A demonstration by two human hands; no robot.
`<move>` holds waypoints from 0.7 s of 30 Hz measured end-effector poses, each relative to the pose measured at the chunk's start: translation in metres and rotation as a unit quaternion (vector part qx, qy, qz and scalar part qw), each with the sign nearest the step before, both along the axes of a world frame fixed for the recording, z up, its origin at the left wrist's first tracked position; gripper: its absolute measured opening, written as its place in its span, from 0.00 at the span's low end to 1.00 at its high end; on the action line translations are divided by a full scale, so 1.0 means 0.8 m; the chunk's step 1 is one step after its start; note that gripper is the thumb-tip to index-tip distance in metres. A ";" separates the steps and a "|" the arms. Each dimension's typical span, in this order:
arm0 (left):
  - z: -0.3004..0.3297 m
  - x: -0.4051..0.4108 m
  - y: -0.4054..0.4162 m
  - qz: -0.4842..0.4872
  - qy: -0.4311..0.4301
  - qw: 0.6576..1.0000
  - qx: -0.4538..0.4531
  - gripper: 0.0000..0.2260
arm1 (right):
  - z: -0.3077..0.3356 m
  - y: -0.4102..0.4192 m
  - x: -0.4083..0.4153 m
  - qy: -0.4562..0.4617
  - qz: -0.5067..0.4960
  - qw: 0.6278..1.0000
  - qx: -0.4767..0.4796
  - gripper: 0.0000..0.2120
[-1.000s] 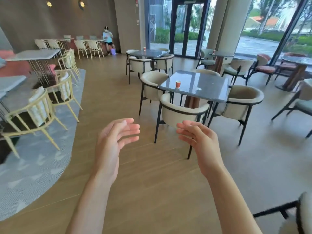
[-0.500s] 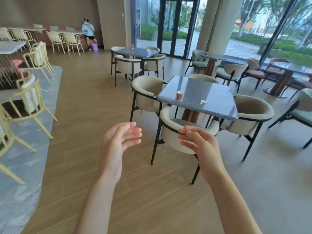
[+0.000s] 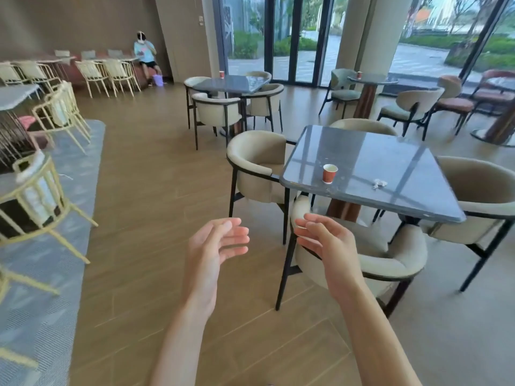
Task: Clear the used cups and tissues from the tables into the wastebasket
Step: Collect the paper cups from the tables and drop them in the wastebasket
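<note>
1. Up front, the person's left hand [image 3: 207, 254] and right hand [image 3: 331, 246] are raised side by side over the wooden floor [image 3: 145, 196], palms turned toward each other, apart, fingers [image 3: 235, 240] loosely spread and holding nothing.
2. Just beyond the hands stands a square dark bench [image 3: 390, 162] with a glossy top, ringed by beige armchairs; the nearest armchair [image 3: 390, 263] sits just behind the right hand.
3. On that bench a red paper cup [image 3: 330, 173] stands upright near the near left corner, and a small crumpled tissue [image 3: 379, 184] lies to its right, well apart from it.
4. Farther back, a second dark bench [image 3: 234, 83] carries another red cup [image 3: 221, 74] at its far left corner.
5. A round bench [image 3: 372, 79] by the pillar bears a third cup [image 3: 359, 74].
6. Against the far wall a seated person [image 3: 143, 55] sits by cream wire chairs, a purple container [image 3: 158, 80] on the floor nearby.
</note>
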State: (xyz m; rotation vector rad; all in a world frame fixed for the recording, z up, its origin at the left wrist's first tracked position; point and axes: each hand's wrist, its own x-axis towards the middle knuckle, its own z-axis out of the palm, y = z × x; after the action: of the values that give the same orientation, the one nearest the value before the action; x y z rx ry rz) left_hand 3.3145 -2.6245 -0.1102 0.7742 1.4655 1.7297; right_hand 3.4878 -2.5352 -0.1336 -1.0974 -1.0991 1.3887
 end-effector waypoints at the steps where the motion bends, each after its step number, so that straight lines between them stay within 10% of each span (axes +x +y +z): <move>1: 0.003 -0.014 0.031 0.002 0.006 1.000 -0.005 0.11 | -0.001 0.030 -0.016 0.005 0.004 1.000 -0.006 0.07; 21: -0.043 -0.187 0.575 -0.146 -0.040 0.988 -0.041 0.11 | -0.058 0.485 -0.150 -0.085 -0.178 0.980 -0.034 0.15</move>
State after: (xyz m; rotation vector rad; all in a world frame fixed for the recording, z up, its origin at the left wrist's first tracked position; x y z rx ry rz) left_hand 3.1645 -2.1641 -0.1447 0.8223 1.2890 1.4540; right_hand 3.3675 -2.1469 -0.1802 -1.4067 -0.9218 1.0695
